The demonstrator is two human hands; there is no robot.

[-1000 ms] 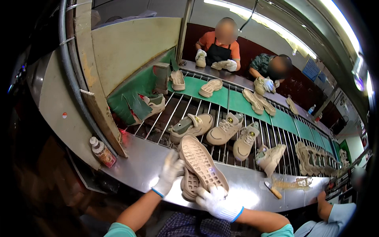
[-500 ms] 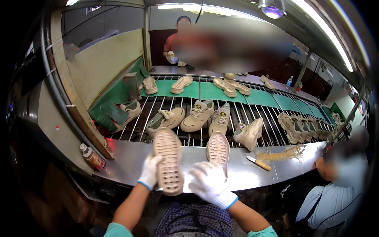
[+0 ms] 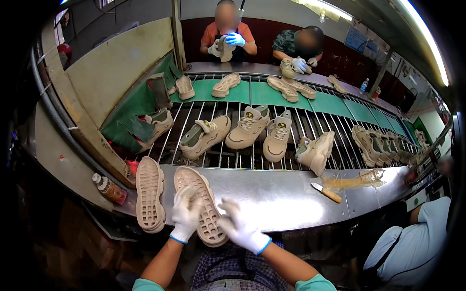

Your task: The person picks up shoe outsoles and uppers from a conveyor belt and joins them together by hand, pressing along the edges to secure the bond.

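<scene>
Since a moment ago, both soles have come down flat: you now have two beige shoe soles lying tread-up side by side on the steel worktop [image 3: 291,203], where earlier you were still carrying and setting them down. Your left hand [image 3: 184,216] presses on the right sole [image 3: 201,203], white-gloved fingers spread over its tread, resting on it rather than gripping. Your right hand [image 3: 240,228] hovers just beside that sole's heel end, fingers loosely spread and holding nothing. The left sole [image 3: 149,193] lies untouched, just beside its partner.

Mind the edges: both soles overhang the near edge of the worktop toward you, heels past the lip. Their toes point at the conveyor rollers [image 3: 228,155], close to the seam. To your right the worktop is open as far as a wooden-handled knife [image 3: 326,192] and a smear of glue residue [image 3: 357,179]. A small bottle [image 3: 109,188] sits at the worktop's left corner, near the left sole.

Your left hand hides part of the right sole's tread. Finished shoes [image 3: 247,127] ride the rollers ahead. A co-worker's sleeve [image 3: 422,237] is cut off at the right rim, and the far end of the line blurs toward the edge.
</scene>
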